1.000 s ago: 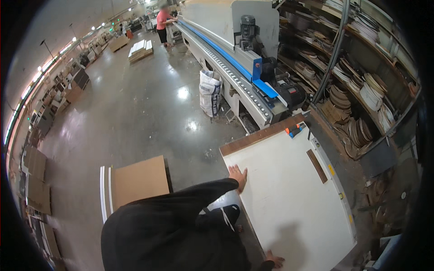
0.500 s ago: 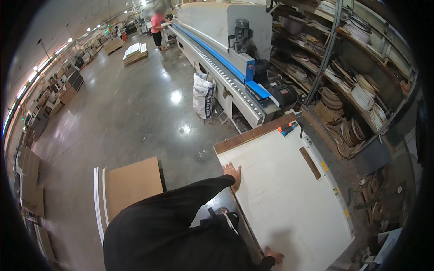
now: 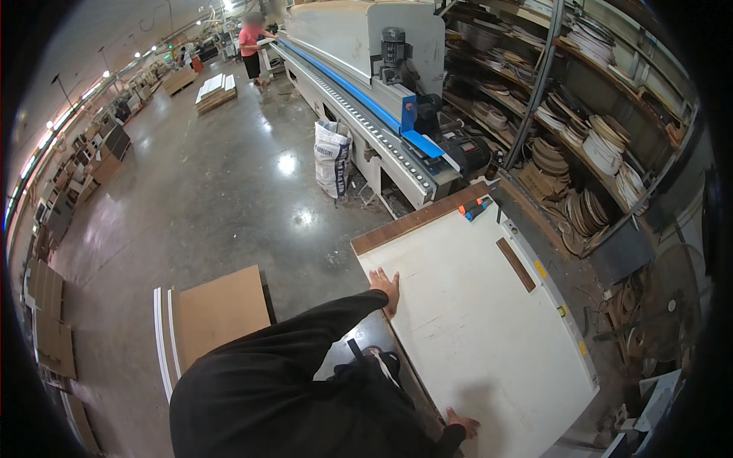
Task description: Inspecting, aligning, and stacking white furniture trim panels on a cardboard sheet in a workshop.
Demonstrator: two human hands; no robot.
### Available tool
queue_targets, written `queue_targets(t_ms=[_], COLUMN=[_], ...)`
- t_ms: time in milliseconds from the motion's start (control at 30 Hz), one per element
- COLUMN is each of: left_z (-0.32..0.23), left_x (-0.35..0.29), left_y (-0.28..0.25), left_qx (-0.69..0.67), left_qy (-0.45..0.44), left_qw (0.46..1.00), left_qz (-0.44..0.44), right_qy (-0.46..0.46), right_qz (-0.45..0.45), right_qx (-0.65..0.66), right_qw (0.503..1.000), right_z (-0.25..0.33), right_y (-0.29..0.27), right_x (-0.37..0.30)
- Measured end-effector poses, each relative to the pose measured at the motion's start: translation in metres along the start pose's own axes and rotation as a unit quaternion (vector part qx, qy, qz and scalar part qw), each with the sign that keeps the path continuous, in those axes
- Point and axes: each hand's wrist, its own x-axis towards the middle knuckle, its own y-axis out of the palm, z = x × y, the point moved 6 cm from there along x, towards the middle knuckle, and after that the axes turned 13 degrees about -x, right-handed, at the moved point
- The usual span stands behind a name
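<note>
My left hand (image 3: 385,291) rests open on the near edge of a white-topped table (image 3: 450,305), fingers spread on the surface. Further down the same edge lies my right hand (image 3: 462,422), also open, its fingers flat and apart. Neither hand holds anything. Along the table's far side runs a long pale spirit level (image 3: 551,288) with yellow patches. A dark brown strip (image 3: 516,265) lies on the white top beside it. Small orange, black and blue hand tools (image 3: 475,208) sit at the table's far end, close to its brown wooden border (image 3: 416,224).
Beyond the table stands a long machine (image 3: 374,126) with a blue rail, a white sack (image 3: 333,160) next to it. Shelves at right hold coiled edging rolls (image 3: 607,156). Brown boards (image 3: 221,314) and white strips (image 3: 163,336) lie at left. A person (image 3: 252,47) works far off.
The whole view has shifted slightly, so the table and machine appear a little further left. Both hands stay on the table edge.
</note>
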Motion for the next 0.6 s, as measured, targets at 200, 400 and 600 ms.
queue_targets(t_ms=[200, 400, 600], left_z=[-0.009, 0.0, -0.002], left_x=[-0.011, -0.005, -0.007], left_y=[-0.027, -0.019, -0.021], left_qx=[0.009, 0.015, 0.012], left_qy=[0.011, -0.009, -0.003], left_qw=[0.995, 0.994, 0.997], left_qz=[0.1, 0.106, 0.08], right_qy=[0.006, 0.005, 0.016], right_qz=[0.026, 0.031, 0.039], right_qx=[0.004, 0.004, 0.003], right_qw=[1.0, 0.999, 0.999], right_z=[-0.004, 0.004, 0.006], right_y=[0.001, 0.002, 0.013], right_x=[0.0, 0.008, 0.019])
